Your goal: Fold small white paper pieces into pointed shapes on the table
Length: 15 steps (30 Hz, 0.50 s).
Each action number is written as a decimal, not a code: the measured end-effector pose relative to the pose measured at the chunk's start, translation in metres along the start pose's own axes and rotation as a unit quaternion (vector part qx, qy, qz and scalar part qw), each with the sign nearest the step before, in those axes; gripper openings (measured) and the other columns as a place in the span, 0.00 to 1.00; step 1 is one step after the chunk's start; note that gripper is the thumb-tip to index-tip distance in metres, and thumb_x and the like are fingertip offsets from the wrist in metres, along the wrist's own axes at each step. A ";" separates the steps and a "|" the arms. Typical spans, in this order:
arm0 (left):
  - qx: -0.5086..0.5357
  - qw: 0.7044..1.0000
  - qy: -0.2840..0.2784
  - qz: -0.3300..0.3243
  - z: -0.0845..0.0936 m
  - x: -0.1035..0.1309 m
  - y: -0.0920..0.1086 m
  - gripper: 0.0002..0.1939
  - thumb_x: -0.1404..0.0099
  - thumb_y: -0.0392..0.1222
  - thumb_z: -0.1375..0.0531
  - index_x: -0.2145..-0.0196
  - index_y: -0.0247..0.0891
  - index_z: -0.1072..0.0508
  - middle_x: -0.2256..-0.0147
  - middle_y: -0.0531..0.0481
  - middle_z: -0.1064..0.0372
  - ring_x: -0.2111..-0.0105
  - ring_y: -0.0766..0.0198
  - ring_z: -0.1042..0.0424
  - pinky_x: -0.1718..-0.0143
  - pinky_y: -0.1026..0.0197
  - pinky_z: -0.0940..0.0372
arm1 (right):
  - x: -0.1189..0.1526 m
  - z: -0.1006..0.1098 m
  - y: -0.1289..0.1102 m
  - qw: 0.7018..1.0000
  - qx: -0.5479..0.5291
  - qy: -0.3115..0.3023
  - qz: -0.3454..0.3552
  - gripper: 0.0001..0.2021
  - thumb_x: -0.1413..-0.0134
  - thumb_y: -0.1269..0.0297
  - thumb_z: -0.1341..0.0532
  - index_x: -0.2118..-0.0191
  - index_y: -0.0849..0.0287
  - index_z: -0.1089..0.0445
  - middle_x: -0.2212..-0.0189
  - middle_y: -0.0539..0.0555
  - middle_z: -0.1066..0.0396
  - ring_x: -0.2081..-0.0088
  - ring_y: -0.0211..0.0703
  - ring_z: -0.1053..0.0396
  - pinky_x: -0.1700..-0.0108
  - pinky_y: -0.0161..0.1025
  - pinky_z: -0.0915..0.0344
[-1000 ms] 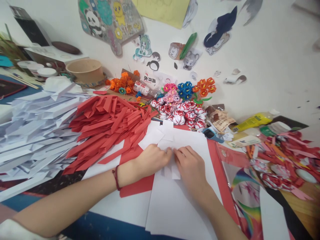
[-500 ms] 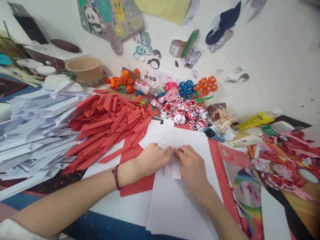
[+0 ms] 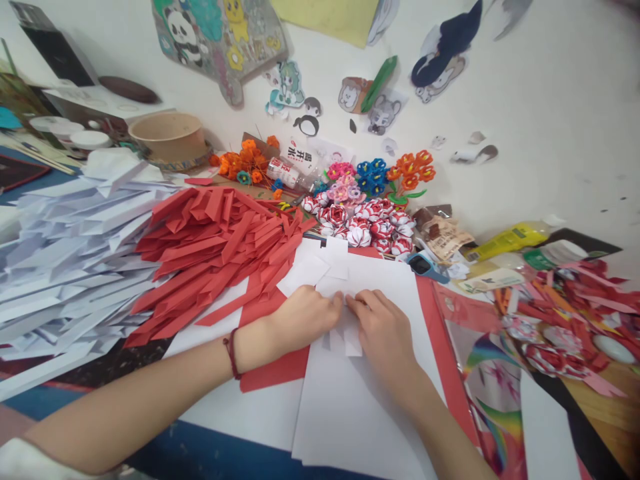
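Observation:
My left hand (image 3: 311,313) and my right hand (image 3: 383,322) meet over white paper sheets (image 3: 365,413), fingertips close together. Both are closed in a pinch on a small white paper strip (image 3: 353,341), whose lower end shows beneath the fingers. The part between the fingertips is mostly hidden. Beyond my hands lie a few small white paper pieces (image 3: 334,259) on the sheets. Red paper (image 3: 280,370) shows under my left wrist.
To the left are heaps of folded white strips (image 3: 75,260) and folded red strips (image 3: 225,240). Red-and-white paper flowers (image 3: 373,223) sit at the back, near a blue-cased device (image 3: 427,268). Ribbon scraps (image 3: 575,307) and a yellow bottle (image 3: 510,240) lie on the right.

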<state>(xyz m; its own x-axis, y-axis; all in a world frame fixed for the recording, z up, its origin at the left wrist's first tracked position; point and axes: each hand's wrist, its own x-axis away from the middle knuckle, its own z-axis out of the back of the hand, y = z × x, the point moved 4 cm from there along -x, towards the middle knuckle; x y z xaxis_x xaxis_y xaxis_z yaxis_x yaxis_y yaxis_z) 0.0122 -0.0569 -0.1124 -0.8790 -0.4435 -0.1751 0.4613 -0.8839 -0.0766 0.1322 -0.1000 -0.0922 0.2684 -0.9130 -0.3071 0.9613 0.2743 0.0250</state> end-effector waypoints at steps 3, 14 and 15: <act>0.003 1.000 0.000 -0.002 0.000 0.000 0.000 0.15 0.36 0.27 0.51 0.51 0.25 0.39 0.77 0.46 0.31 0.78 0.55 0.28 0.76 0.56 0.36 | 0.000 0.001 -0.001 1.000 0.017 -0.008 0.003 0.14 0.47 0.82 0.46 0.61 0.62 0.27 0.68 0.54 0.31 0.65 0.44 0.38 0.66 0.40 0.43; -0.001 1.000 -0.003 -0.008 0.001 -0.001 0.002 0.14 0.37 0.26 0.51 0.53 0.25 0.37 0.76 0.45 0.30 0.78 0.55 0.28 0.76 0.55 0.36 | 0.000 -0.002 -0.002 0.999 0.030 -0.011 0.005 0.14 0.46 0.81 0.47 0.60 0.62 0.28 0.67 0.55 0.31 0.65 0.44 0.37 0.66 0.40 0.43; -0.003 1.000 -0.003 -0.008 0.001 -0.001 0.002 0.14 0.37 0.26 0.51 0.53 0.25 0.37 0.76 0.45 0.30 0.78 0.55 0.28 0.76 0.56 0.36 | 0.000 -0.003 -0.002 0.999 0.031 -0.012 0.004 0.14 0.46 0.81 0.47 0.60 0.62 0.28 0.67 0.55 0.31 0.65 0.44 0.37 0.66 0.40 0.43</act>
<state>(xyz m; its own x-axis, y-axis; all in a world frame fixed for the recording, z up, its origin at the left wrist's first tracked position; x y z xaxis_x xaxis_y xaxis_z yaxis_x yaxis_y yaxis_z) 0.0136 -0.0583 -0.1118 -0.8871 -0.4296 -0.1687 0.4473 -0.8903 -0.0853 0.1302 -0.0998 -0.0947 0.2775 -0.9178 -0.2838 0.9607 0.2635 0.0874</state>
